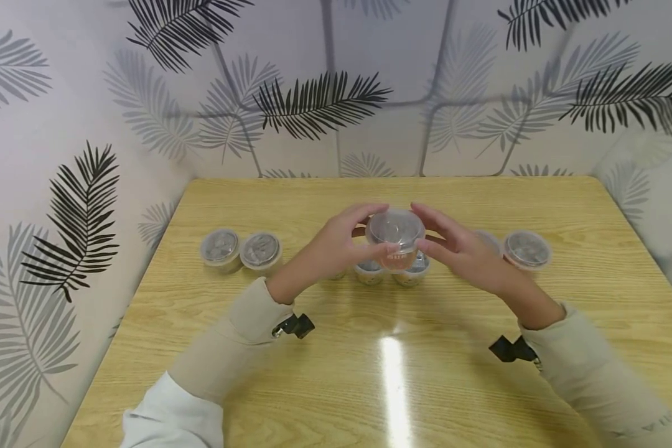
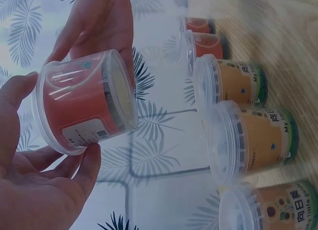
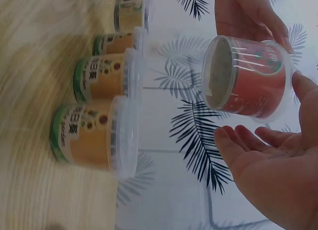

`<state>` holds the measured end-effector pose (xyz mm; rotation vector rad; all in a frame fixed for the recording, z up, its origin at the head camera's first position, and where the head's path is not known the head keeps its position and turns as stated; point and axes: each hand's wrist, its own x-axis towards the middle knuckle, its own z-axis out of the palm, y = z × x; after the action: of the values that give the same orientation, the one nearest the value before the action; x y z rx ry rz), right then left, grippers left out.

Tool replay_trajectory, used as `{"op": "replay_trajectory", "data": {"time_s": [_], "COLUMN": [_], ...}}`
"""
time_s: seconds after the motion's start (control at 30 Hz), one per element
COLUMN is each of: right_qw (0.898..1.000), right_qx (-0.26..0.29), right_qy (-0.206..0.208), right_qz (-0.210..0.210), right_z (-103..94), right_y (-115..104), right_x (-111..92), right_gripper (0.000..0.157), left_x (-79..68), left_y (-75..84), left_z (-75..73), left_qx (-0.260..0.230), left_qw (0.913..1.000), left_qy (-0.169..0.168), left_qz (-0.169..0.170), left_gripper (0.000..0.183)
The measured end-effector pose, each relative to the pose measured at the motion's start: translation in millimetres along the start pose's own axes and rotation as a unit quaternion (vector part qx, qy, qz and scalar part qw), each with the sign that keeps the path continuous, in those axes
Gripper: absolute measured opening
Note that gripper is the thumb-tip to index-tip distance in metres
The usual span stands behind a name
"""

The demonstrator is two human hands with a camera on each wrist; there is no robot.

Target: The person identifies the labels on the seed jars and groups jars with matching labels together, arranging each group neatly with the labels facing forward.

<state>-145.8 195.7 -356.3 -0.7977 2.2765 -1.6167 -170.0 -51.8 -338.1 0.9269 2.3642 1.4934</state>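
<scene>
A clear-lidded plastic cup with a red label [image 1: 394, 231] is held above the table, lid up. My left hand [image 1: 344, 242] grips it, thumb at the lid rim and fingertips against the side in the left wrist view. My right hand [image 1: 465, 252] is around the other side. In the right wrist view its thumb meets the lid edge, while its fairly straight fingers [image 3: 233, 140] appear slightly apart from the cup. Below, lidded cups [image 1: 369, 272] stand on the table, partly hidden by the hands. Orange-labelled cups [image 2: 253, 140] with green bases stand in a row in the left wrist view.
Two lidded cups [image 1: 219, 249] stand at the left of the wood-grain table [image 1: 313, 386]. Another pair, including a cup [image 1: 528, 250], stands at the right, one partly behind the right hand. Leaf-patterned cloth [image 1: 369, 143] rises behind the far edge.
</scene>
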Motion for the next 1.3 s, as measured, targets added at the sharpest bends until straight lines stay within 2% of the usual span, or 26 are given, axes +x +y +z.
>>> {"op": "replay_trajectory", "data": {"time_s": [0.1, 0.23, 0.37, 0.6, 0.8, 0.87, 1.07, 1.13, 1.23, 1.3], "right_qw": [0.999, 0.998, 0.998, 0.995, 0.993, 0.992, 0.992, 0.991, 0.990, 0.990], "right_qx": [0.035, 0.064, 0.064, 0.076, 0.077, 0.077, 0.087, 0.092, 0.099, 0.100], "right_qy": [-0.012, -0.008, 0.018, 0.064, 0.092, 0.096, 0.095, 0.095, 0.099, 0.103], "right_qz": [-0.008, -0.012, -0.009, -0.013, -0.015, -0.016, -0.007, -0.005, -0.009, -0.013], "right_z": [5.9, 11.8, 15.2, 18.3, 21.7, 22.4, 25.0, 26.3, 27.7, 28.1], "right_y": [0.1, -1.0, -2.9, -5.2, -4.2, -3.1, -0.2, 1.2, 3.6, 4.6], "right_x": [-1.4, -3.4, -5.1, -7.1, -7.2, -7.1, -7.8, -8.1, -8.2, -8.4], "right_gripper": [0.056, 0.059, 0.063, 0.062, 0.061, 0.060, 0.061, 0.061, 0.061, 0.060], "left_x": [-4.5, -7.7, -9.8, -12.2, -11.6, -12.8, -21.7, -22.9, -22.8, -21.1], "left_y": [0.8, 1.2, 0.7, -3.5, -9.2, -5.5, 19.7, 21.2, 17.1, 8.0], "left_z": [2.0, 3.7, 5.4, 9.7, 15.9, 16.5, 14.3, 15.2, 18.1, 21.9], "left_qx": [-0.005, -0.011, -0.020, -0.071, -0.095, -0.095, -0.093, -0.094, -0.097, -0.099], "left_qw": [0.9999, 0.9999, 0.9997, 0.9972, 0.9953, 0.9953, 0.9955, 0.9954, 0.9949, 0.9943], "left_qy": [-0.004, 0.001, 0.009, 0.018, 0.018, 0.015, 0.009, 0.012, 0.025, 0.038], "left_qz": [0.010, 0.012, 0.009, -0.012, 0.006, 0.003, -0.014, -0.015, -0.013, -0.010], "left_gripper": [0.069, 0.068, 0.068, 0.067, 0.064, 0.064, 0.065, 0.065, 0.066, 0.067]}}
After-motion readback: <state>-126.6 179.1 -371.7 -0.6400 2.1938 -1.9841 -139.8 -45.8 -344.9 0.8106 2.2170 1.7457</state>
